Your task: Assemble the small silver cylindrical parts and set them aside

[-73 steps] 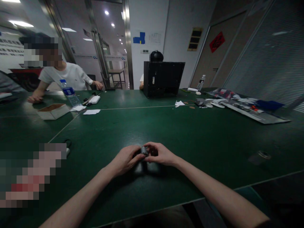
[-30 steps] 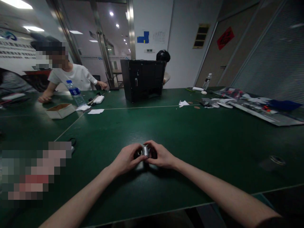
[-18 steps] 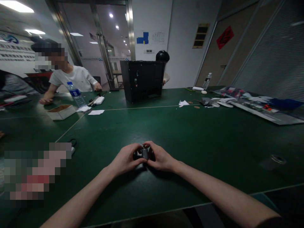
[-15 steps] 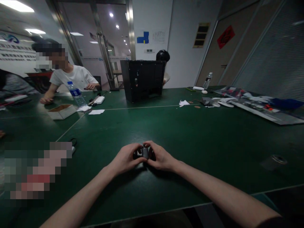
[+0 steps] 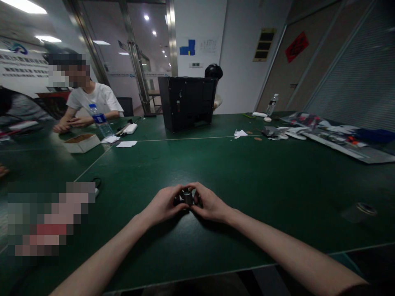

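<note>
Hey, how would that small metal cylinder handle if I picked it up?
The cylinder looks like bare metal, so probably heavy for its size and a bit slippery. Its round body would likely roll if laid sideways on the green table.

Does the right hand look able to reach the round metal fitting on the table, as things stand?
Probably yes. The right hand shares a small metal cylinder with the left hand, so it must release first, but only bare green tabletop lies between it and the round metal fitting.
</note>
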